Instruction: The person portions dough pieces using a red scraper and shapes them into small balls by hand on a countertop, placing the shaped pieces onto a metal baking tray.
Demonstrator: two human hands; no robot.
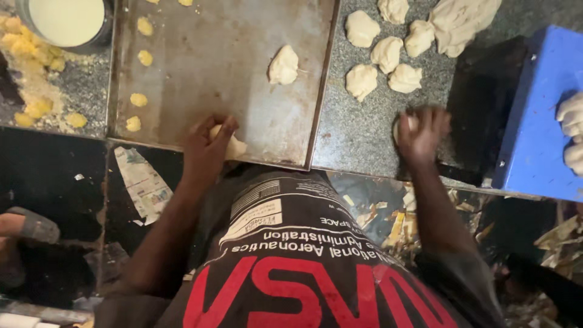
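My left hand [206,144] presses a pale lump of dough [233,146] against the near edge of a worn metal baking tray [212,67]. My right hand [422,135], blurred, is cupped over a small dough ball [405,126] on the speckled grey counter [364,130]. Another shaped dough piece [283,65] lies on the tray's right side. Several torn dough pieces [381,54] sit on the counter beyond my right hand, beside a large dough mass [461,21].
Small yellow pieces [139,79] line the tray's left edge, with yellow crumbs [30,73] and a bowl of pale liquid [65,21] at far left. A blue board [540,115] at right carries dough pieces [572,130]. Paper scraps litter the floor.
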